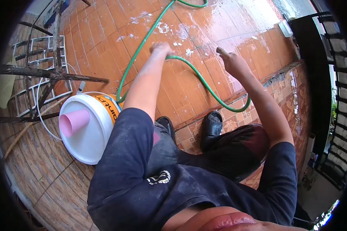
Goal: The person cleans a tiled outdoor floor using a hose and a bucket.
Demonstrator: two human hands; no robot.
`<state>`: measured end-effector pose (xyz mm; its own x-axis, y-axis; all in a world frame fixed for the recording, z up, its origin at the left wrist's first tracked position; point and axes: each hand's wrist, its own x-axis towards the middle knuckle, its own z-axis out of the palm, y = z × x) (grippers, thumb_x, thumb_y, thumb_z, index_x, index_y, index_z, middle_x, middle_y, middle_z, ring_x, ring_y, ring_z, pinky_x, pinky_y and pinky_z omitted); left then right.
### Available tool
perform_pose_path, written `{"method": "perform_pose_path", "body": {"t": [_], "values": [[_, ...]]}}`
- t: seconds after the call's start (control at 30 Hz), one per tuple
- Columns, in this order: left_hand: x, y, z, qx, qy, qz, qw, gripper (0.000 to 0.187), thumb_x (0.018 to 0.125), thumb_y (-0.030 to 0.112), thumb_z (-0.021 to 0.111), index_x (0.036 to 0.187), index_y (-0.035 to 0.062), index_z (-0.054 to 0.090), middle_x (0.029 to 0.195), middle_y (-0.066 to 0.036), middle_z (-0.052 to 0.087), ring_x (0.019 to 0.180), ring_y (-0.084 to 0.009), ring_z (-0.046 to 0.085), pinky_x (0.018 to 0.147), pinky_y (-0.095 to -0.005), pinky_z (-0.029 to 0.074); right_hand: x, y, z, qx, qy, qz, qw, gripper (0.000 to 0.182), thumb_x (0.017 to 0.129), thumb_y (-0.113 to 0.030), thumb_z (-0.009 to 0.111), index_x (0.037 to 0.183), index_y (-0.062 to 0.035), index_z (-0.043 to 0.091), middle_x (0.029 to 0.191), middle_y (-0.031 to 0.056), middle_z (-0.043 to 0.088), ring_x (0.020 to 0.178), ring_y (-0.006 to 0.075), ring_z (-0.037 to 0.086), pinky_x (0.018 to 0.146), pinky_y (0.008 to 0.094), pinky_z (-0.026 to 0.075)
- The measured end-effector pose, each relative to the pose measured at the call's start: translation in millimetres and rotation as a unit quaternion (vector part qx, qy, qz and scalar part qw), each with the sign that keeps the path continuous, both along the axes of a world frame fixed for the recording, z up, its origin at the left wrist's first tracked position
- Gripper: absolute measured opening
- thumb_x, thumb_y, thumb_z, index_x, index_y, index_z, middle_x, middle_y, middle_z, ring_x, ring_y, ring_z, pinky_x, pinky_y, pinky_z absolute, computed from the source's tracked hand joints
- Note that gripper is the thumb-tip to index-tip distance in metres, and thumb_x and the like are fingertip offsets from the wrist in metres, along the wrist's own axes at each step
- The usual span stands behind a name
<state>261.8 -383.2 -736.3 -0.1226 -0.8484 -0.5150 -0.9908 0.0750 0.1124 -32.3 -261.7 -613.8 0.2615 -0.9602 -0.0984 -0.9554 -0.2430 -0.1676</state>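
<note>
Above the wet orange tile floor, both bare arms reach forward, and the left hand appears clenched around a green hose. From that grip the hose arcs across to the person's right and disappears behind the right forearm; another stretch lies from the far part of the floor back toward the paint bucket, passing behind the left arm. The right hand is raised well apart from the left, its fingers partly curled around or beside a dark tip; whether it grasps anything, I cannot tell.

The work in hand looks like handling the hose over wet tiles marked with white splotches. Shifting it calls for a firm left grip and some slack in the loop, kept clear of the black boots.

Edges crowd the left: the bucket stands just beside the left arm with a pink cup on its white lid, and a rusty metal frame juts over the floor beyond it. A rough, broken tile edge runs near the right forearm, with a dark gate farther right. The widest open room is ahead of and between the hands; sideways room is tighter on the left.
</note>
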Motion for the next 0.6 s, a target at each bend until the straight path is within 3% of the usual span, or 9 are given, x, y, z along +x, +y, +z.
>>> {"method": "perform_pose_path", "body": {"t": [0.03,0.1,0.13,0.2,0.23,0.3,0.4,0.53,0.6], "values": [[11,-1,-12,0.100,0.023,0.007,0.995,0.068,0.072,0.063,0.066,0.119,0.0133,0.063,0.112,-0.014,0.066,0.102,-0.0316,0.063,0.091,-0.0479,0.048,0,-2,-2,0.010,0.039,0.010,0.999,0.036,0.096,-0.019,0.041,0.131,-0.0224,0.050,0.080,0.0215,0.065,0.069,0.0388,0.065,0.059,0.0505,0.050],[14,26,63,0.273,-0.011,0.087,0.958,0.066,0.077,0.062,0.064,0.116,0.0080,0.061,0.103,-0.016,0.067,0.094,-0.0318,0.065,0.086,-0.0513,0.050,0,-13,2,0.007,0.018,-0.018,1.000,0.036,0.097,-0.020,0.040,0.132,-0.0228,0.050,0.081,0.0211,0.066,0.071,0.0380,0.065,0.060,0.0504,0.050],[22,29,54,0.272,-0.013,0.087,0.958,0.066,0.077,0.062,0.064,0.116,0.0080,0.061,0.103,-0.016,0.067,0.094,-0.0318,0.065,0.086,-0.0513,0.050,0,-16,6,0.006,-0.001,-0.045,0.999,0.036,0.098,-0.021,0.040,0.133,-0.0232,0.049,0.082,0.0207,0.066,0.073,0.0373,0.066,0.061,0.0504,0.050],[46,33,32,0.434,0.142,0.154,0.876,0.055,0.084,0.052,0.064,0.108,0.0030,0.060,0.091,-0.015,0.066,0.078,-0.0274,0.067,0.071,-0.0475,0.056,6,-18,8,0.018,0.014,-0.057,0.998,0.036,0.098,-0.023,0.039,0.133,-0.0233,0.049,0.082,0.0212,0.066,0.074,0.0374,0.066,0.063,0.0501,0.051],[51,33,27,0.432,0.142,0.153,0.877,0.055,0.084,0.052,0.064,0.108,0.0030,0.060,0.091,-0.015,0.066,0.078,-0.0274,0.067,0.071,-0.0475,0.056,7,-20,-1,0.020,0.013,-0.024,0.999,0.036,0.098,-0.023,0.039,0.133,-0.0234,0.049,0.083,0.0213,0.065,0.074,0.0377,0.066,0.063,0.0500,0.051],[55,34,25,0.425,0.176,0.177,0.870,0.035,0.088,0.041,0.064,0.086,0.0070,0.060,0.087,-0.012,0.066,0.076,-0.0247,0.068,0.067,-0.0410,0.056,8,-20,-7,0.032,0.013,0.013,0.999,0.039,0.097,-0.018,0.039,0.135,-0.0236,0.047,0.086,0.0218,0.065,0.075,0.0380,0.065,0.064,0.0498,0.051],[56,24,8,0.405,0.217,0.196,0.866,0.034,0.087,0.039,0.066,0.083,0.0061,0.060,0.079,-0.008,0.064,0.070,-0.0213,0.067,0.057,-0.0341,0.055,-2,-22,-12,0.018,0.015,-0.028,0.999,0.042,0.095,-0.014,0.040,0.136,-0.0227,0.046,0.086,0.0216,0.065,0.075,0.0381,0.065,0.064,0.0500,0.051],[48,15,-6,0.416,0.234,0.188,0.858,0.034,0.087,0.038,0.067,0.081,0.0054,0.061,0.077,-0.007,0.063,0.067,-0.0203,0.065,0.057,-0.0345,0.053,-23,-16,2,0.036,0.033,-0.125,0.991,0.046,0.092,-0.009,0.039,0.136,-0.0198,0.046,0.088,0.0234,0.066,0.080,0.0385,0.066,0.065,0.0507,0.052],[42,20,11,0.375,0.240,0.164,0.880,0.037,0.086,0.041,0.068,0.087,0.0044,0.064,0.076,-0.008,0.062,0.066,-0.0180,0.062,0.060,-0.0377,0.053,-33,-13,1,0.036,0.044,-0.133,0.989,0.045,0.092,-0.008,0.039,0.135,-0.0185,0.046,0.089,0.0239,0.066,0.079,0.0389,0.066,0.065,0.0509,0.052]]}}
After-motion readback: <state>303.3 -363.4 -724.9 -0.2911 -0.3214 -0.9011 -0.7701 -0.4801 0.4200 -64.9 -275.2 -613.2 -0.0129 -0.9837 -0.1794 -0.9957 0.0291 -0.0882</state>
